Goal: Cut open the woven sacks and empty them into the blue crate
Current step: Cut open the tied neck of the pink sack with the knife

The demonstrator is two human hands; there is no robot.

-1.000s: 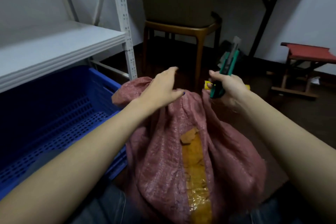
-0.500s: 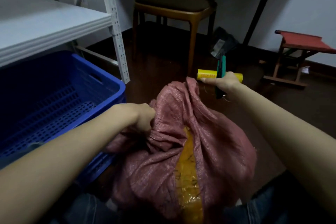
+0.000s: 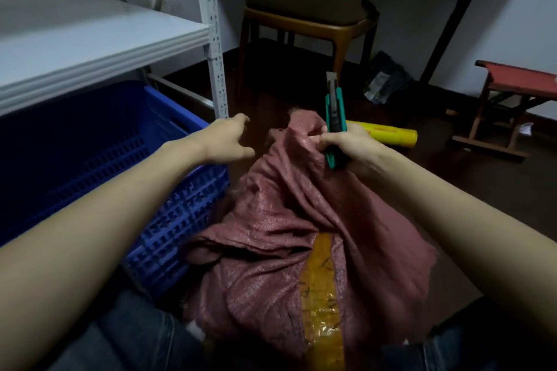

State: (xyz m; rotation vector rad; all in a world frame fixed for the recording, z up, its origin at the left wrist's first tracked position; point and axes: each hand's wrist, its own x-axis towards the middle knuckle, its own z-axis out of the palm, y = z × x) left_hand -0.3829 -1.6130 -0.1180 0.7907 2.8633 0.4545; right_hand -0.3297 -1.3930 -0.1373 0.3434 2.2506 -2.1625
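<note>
Two hands show in the single head view, so I read everything from it.

Left hand: fingers spread and loosely bent, holding nothing, poised in the air just left of the sack's bunched top.

Right hand: fingers wrapped round the green utility knife, blade end pointing up and away. The same fingers seem to pinch a fold of cloth at the neck, though I cannot tell how firmly.

Woven sack: reddish, slumped upright below and between both hands. A strip of brown packing tape runs down its face, under the right forearm.

Blue crate: directly beneath the left forearm, its perforated wall against the sack's flank.

Yellow roll: on the floor just beyond the right hand.

White shelf: above the left arm. A wooden chair and a red stool stand well beyond both hands.

Handling, as I judge it: the cloth is limp and creased, and coarse enough not to slip. It folds wherever it is unsupported, and the bulging lower half suggests some weight. I would take the loose neck in the left hand, pull it taut and let the blade work against that tension. I would then lift from the bottom corners to tip the sack over the crate's rim.
</note>
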